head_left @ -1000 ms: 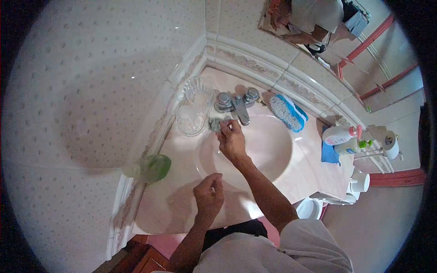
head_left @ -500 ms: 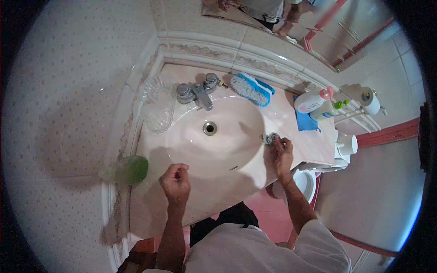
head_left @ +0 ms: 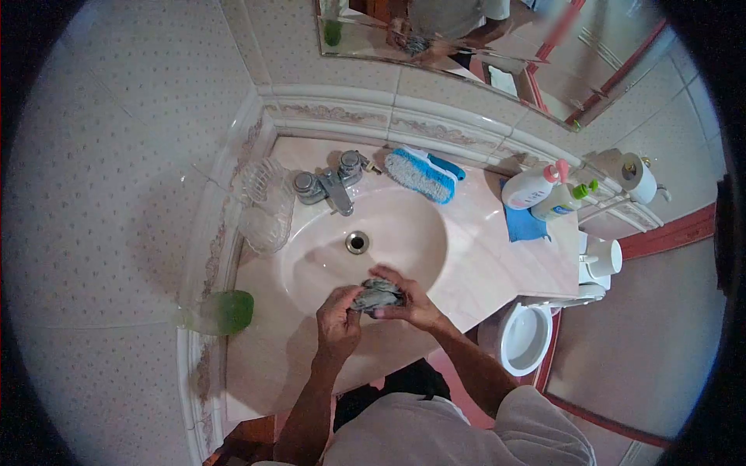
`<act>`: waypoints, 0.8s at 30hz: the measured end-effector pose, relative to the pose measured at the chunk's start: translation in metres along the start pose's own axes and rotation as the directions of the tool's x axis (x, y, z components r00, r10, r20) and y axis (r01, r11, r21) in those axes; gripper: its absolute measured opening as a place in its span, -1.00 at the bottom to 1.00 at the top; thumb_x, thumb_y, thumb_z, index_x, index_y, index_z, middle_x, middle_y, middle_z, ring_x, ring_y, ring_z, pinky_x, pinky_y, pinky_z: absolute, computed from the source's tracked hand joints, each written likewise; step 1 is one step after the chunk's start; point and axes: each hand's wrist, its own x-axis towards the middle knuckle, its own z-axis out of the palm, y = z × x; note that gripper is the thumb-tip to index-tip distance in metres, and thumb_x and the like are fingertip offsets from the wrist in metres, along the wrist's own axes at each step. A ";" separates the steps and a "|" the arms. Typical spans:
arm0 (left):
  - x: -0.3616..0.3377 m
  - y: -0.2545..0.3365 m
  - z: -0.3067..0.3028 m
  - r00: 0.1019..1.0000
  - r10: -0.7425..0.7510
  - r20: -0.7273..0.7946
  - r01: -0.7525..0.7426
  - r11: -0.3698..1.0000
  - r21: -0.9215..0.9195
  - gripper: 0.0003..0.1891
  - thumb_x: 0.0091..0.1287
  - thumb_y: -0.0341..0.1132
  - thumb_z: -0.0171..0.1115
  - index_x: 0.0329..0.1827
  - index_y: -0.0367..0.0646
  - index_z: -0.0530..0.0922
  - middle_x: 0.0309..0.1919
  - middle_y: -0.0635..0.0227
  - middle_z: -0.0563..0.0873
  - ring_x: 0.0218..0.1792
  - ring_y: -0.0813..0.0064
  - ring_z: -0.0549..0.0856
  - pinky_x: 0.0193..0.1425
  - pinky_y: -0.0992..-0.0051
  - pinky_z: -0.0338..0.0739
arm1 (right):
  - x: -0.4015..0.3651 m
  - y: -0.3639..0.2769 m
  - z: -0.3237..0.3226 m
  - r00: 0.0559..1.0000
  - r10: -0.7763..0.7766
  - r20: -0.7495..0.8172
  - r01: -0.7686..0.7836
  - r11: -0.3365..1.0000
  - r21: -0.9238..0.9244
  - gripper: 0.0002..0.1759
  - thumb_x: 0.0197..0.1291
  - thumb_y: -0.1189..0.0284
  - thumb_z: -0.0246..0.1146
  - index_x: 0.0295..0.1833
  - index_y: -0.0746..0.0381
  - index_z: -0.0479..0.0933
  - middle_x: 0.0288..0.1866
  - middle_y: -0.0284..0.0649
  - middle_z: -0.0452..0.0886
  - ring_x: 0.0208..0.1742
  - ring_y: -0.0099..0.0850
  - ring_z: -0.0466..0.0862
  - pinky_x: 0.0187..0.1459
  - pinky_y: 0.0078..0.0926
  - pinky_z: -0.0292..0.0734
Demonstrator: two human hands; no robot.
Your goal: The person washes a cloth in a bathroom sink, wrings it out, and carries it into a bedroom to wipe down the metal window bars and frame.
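Observation:
A crumpled grey-white cloth (head_left: 378, 296) is held between both hands, over the front rim of the pink sink (head_left: 412, 233). My left hand (head_left: 338, 320) grips its left end with bent fingers. From the other side, my right hand (head_left: 409, 301) has its fingers and thumb closed around the right end. The sink's metal drain (head_left: 357, 242) lies just beyond the hands, and the chrome faucet (head_left: 334, 190) stands at the back left.
A blue-and-white brush (head_left: 420, 172) rests behind the basin. Pump bottles, one white (head_left: 528, 189) and one with a green top (head_left: 558, 203), stand on a blue cloth (head_left: 525, 226). A clear dish (head_left: 266, 217) and green bottle (head_left: 229, 312) are left; a toilet (head_left: 524, 342) is right.
My right hand has brought the cloth leftward from the counter at the sink's right edge. My left hand has moved right and now grips the cloth too.

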 end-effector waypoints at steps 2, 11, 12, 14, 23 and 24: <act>0.009 0.009 -0.001 0.923 0.379 -0.064 -0.316 0.845 0.432 -0.55 0.14 -0.63 0.13 0.11 -0.19 0.68 0.05 -0.01 0.66 -0.02 0.04 0.69 0.07 0.17 0.60 | 0.008 0.003 -0.002 0.851 0.225 0.475 -0.472 0.724 0.503 -0.24 0.01 0.46 0.61 0.35 0.26 0.47 -0.05 -0.33 0.64 -0.08 -0.49 0.61 0.02 -0.47 0.63; 0.023 0.023 0.013 0.888 0.427 0.169 -0.404 0.551 0.730 -0.28 0.12 -0.58 0.27 0.45 -0.41 0.36 0.24 -0.09 0.46 0.02 -0.09 0.62 0.15 0.09 0.61 | 0.049 0.026 -0.005 0.797 0.345 0.496 -0.398 0.917 0.002 -0.65 0.08 0.52 0.48 0.00 0.32 0.59 -0.20 -0.17 0.74 -0.28 -0.38 0.70 -0.27 -0.27 0.65; 0.026 0.018 0.018 0.889 0.426 0.167 -0.402 0.551 0.731 -0.28 0.12 -0.58 0.27 0.45 -0.41 0.36 0.24 -0.09 0.46 0.02 -0.09 0.62 0.15 0.09 0.61 | 0.050 0.038 -0.003 0.866 0.150 0.477 -0.153 0.988 -0.034 -0.67 0.08 0.50 0.45 -0.04 0.34 0.59 -0.25 -0.07 0.73 -0.38 -0.28 0.70 -0.36 -0.19 0.63; 0.034 -0.003 0.026 0.856 0.441 0.271 -0.474 0.455 0.754 -0.17 0.14 -0.59 0.25 0.54 -0.48 0.13 0.19 -0.15 0.49 -0.02 -0.09 0.65 0.06 0.15 0.68 | 0.064 0.049 0.000 0.841 -0.010 0.541 0.138 0.970 -0.198 -0.71 0.08 0.48 0.40 -0.09 0.35 0.58 -0.28 0.01 0.71 -0.37 -0.16 0.70 -0.35 -0.12 0.63; 0.069 -0.019 0.024 0.855 0.481 0.193 -0.437 0.468 0.768 -0.30 0.22 -0.58 0.20 0.45 -0.58 0.20 0.23 -0.32 0.48 -0.06 0.03 0.70 -0.13 0.35 0.75 | 0.094 0.064 0.008 0.877 -0.039 0.478 0.322 0.786 -0.527 -0.73 -0.04 0.42 0.36 -0.22 0.32 0.57 -0.37 0.06 0.69 -0.30 0.04 0.72 -0.24 -0.03 0.65; 0.072 -0.013 0.022 0.856 0.479 0.195 -0.436 0.466 0.770 -0.30 0.22 -0.58 0.20 0.45 -0.58 0.20 0.23 -0.32 0.48 -0.06 0.03 0.70 -0.13 0.35 0.75 | 0.105 0.062 0.007 0.840 -0.142 0.523 0.407 0.802 -0.437 -0.71 -0.05 0.39 0.38 -0.21 0.30 0.58 -0.36 0.05 0.69 -0.31 0.04 0.72 -0.24 -0.03 0.65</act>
